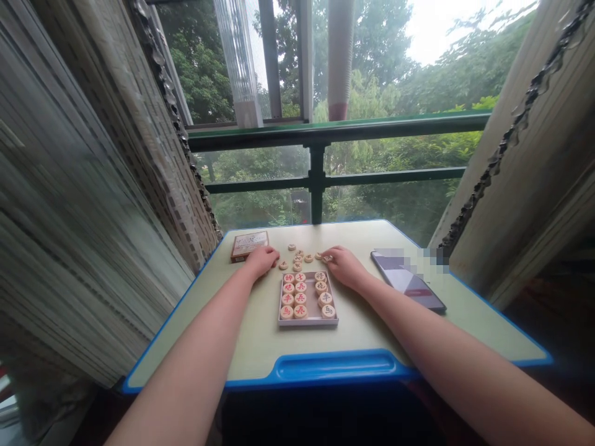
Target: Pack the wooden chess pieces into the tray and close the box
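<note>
On the table, a shallow open box (308,321) holds wooden Chinese chess pieces in columns. Two columns on its left bear red characters, such as the red piece (288,299); the column on its right has dark ones, such as the dark piece (328,311). Between them shows a strip of bare box floor. Several loose pieces (298,259) lie beyond the box. My right hand (344,265) has its fingertips closed on a Chinese chess piece (326,259) at their right side. My left hand (264,261) rests with curled fingers beside the loose pieces, nothing visible in it.
A box lid (242,245) with a printed top lies left of my left hand. At the right lies a dark phone or tablet (409,282). The table (199,347) has a blue rim and a moulded front tray (334,365). Curtains flank it; a green railing (362,129) stands behind.
</note>
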Motion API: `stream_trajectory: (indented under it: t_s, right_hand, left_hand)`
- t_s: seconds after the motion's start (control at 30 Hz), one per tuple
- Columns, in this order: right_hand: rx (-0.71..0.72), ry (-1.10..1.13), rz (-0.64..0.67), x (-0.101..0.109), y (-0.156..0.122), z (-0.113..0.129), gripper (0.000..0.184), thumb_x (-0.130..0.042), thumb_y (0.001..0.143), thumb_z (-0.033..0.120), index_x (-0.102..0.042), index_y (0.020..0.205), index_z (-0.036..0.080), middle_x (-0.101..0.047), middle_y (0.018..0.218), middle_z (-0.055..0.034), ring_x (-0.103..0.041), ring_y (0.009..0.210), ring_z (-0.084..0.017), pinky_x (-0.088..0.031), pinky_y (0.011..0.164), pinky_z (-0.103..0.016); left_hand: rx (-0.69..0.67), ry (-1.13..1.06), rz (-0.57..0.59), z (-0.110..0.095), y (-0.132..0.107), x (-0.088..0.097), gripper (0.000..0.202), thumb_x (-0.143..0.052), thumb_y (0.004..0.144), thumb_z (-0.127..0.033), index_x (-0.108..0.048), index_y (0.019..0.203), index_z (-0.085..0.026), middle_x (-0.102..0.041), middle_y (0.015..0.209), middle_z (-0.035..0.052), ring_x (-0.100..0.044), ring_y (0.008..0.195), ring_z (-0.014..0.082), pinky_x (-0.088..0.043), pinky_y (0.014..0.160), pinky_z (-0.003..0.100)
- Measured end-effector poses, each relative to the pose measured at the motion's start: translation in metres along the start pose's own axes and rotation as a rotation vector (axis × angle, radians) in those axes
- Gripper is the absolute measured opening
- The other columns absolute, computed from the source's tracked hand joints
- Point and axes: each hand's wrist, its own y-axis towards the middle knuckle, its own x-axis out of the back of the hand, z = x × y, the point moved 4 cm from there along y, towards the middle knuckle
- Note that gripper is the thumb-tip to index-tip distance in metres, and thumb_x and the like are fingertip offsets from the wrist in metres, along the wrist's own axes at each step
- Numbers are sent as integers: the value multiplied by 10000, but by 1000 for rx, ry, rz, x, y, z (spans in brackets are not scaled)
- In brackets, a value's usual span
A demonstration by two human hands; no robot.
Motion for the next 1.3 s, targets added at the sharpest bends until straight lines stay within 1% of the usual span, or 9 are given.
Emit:
stream_trajectory:
  t_s: [0.13, 0.33, 0.4, 0.5, 0.57, 0.67, 0.83, 1.1, 1.3]
  right_hand:
    - [23, 18, -15, -1, 1, -3, 327, -477, 747, 15, -693, 957, 144, -637, 1034, -111, -587, 953, -185, -428, 896, -279]
    - [115, 13, 24, -10, 5, -7, 419, -437, 730, -18, -706, 974, 191, -626, 1117, -79, -561, 1008, -193, -407, 940, -319]
    - [124, 1, 49, -13, 5, -7, 412, -431, 739, -13, -718, 943, 201, -625, 1133, -66, -555, 1016, -197, -402, 943, -324]
    - [128, -12, 47, -15, 5, -5, 394, -430, 758, 2, -712, 953, 195, -629, 1130, -63, -554, 1010, -189, -399, 933, -307]
    - [111, -44, 16, -14, 4, -4, 392, -431, 772, 19, -678, 1035, 173, -633, 1117, -81, -555, 998, -186, -403, 915, -298]
    - [93, -128, -8, -15, 3, -1, 412, -443, 777, 45, -625, 1130, 155, -627, 1124, -100, -548, 995, -197, -402, 895, -298]
    - [101, -181, 25, -17, 6, -2, 420, -438, 776, 55, -652, 1107, 200, -615, 1160, -61, -539, 1000, -202, -391, 897, -292]
    - [128, -173, 71, -19, 11, -6, 467, -429, 759, 52, -631, 1140, 233, -586, 1210, -28, -511, 1022, -208, -385, 904, -309]
    - [133, -243, 40, -15, 6, -1, 525, -405, 770, 44, -553, 1236, 233, -582, 1197, -66, -494, 1024, -239, -391, 874, -355]
  left_hand:
    - [45, 85, -10, -10, 8, 1, 238, -497, 699, -316, -582, 531, -171, -578, 481, 64, -541, 490, 178, -377, 482, 269]
    - [-35, 267, -181, -20, 1, 5, 366, -390, 779, -384, -606, 565, -181, -656, 661, 119, -608, 691, 243, -403, 580, 304]
    - [-107, 307, -206, -24, -3, 5, 375, -393, 786, -412, -629, 607, -183, -666, 693, 110, -607, 715, 239, -421, 616, 307]
    - [-338, 261, -187, -36, -7, -1, 355, -403, 798, -413, -676, 744, -192, -686, 826, 81, -607, 801, 211, -448, 722, 298]
    - [-483, 177, -135, -43, -8, -7, 333, -418, 799, -374, -695, 835, -193, -682, 943, 65, -601, 884, 193, -448, 808, 284]
    - [-561, 76, -3, -47, -6, -17, 312, -446, 778, -314, -711, 888, -189, -670, 1038, 45, -582, 992, 183, -425, 908, 257]
    - [-497, 26, 72, -43, -2, -22, 286, -467, 762, -284, -714, 875, -194, -675, 1045, 33, -575, 1018, 199, -418, 929, 271]
    - [-295, -3, 22, -34, -1, -16, 233, -576, 705, -338, -671, 839, -172, -672, 763, 48, -597, 694, 172, -456, 649, 275]
    - [-296, -210, 17, -34, -2, -14, 223, -616, 651, -258, -630, 849, -155, -678, 889, 59, -595, 699, 146, -459, 619, 260]
